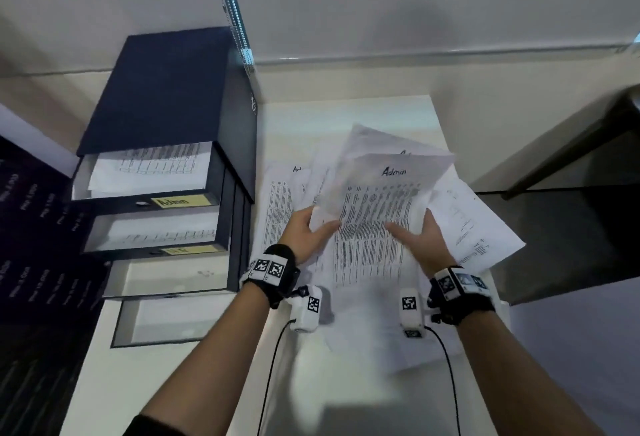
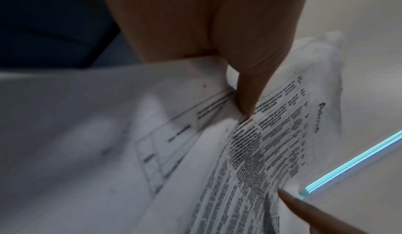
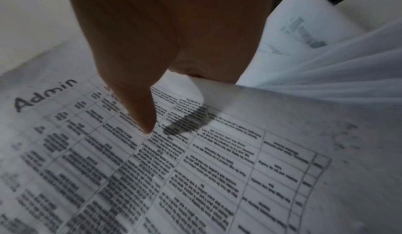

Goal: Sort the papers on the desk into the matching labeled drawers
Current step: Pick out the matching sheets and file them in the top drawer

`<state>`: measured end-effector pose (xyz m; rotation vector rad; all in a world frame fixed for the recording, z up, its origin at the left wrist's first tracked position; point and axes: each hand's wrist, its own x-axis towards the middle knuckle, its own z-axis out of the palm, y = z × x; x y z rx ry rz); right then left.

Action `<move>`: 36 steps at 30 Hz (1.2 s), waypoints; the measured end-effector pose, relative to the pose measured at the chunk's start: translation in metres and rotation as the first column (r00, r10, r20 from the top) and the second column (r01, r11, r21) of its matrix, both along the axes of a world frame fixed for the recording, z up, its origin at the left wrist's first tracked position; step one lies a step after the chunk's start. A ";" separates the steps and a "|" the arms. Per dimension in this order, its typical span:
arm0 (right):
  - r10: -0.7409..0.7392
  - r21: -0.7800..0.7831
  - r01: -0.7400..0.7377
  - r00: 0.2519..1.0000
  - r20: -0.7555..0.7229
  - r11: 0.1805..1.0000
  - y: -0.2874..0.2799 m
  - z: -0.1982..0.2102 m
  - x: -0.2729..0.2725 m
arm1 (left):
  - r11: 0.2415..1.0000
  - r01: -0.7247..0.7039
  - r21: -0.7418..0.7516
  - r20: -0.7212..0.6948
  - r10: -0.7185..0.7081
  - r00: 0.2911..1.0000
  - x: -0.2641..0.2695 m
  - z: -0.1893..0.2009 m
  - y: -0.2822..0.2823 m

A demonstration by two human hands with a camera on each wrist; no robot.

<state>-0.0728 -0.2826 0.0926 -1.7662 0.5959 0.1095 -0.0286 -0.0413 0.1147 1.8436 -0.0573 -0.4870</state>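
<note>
A printed sheet headed "Admin" [image 1: 377, 214] is lifted off the desk between both hands. My left hand [image 1: 318, 224] pinches its left edge, thumb [image 2: 245, 91] on top and fingers under the sheet [image 2: 250, 151]. My right hand [image 1: 412, 231] pinches its right side, thumb [image 3: 135, 100] pressing on the table print [image 3: 174, 169]. More loose papers [image 1: 280, 200] lie spread beneath. A dark drawer unit [image 1: 166, 89] stands to the left. Its top drawer, labelled "Admin" [image 1: 173, 201], is pulled out with a sheet inside, and the "HR" drawer [image 1: 152, 231] below is pulled out too.
Two lower drawers [image 1: 173, 276] stand pulled out, their labels unreadable. More sheets [image 1: 478, 227] hang over the white desk's [image 1: 194, 383] right edge. A dark piece of furniture [image 1: 571, 158] stands to the right, a bead cord [image 1: 232, 9] hangs at the wall, and a dark printed panel [image 1: 34, 227] lies left.
</note>
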 end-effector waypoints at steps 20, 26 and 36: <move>0.514 0.273 -0.547 0.837 0.187 0.791 0.236 0.146 0.040 | 0.849 -0.499 -0.173 0.217 0.527 0.822 -0.016 0.131 0.284; 0.522 0.395 -0.490 0.852 0.032 0.777 0.292 0.135 0.062 | 0.884 -0.425 -0.195 0.015 0.436 0.900 -0.041 0.148 0.330; 0.711 0.361 -0.642 0.697 -0.092 0.676 0.305 0.148 0.077 | 0.886 -0.452 -0.105 0.057 0.459 0.887 -0.013 0.121 0.360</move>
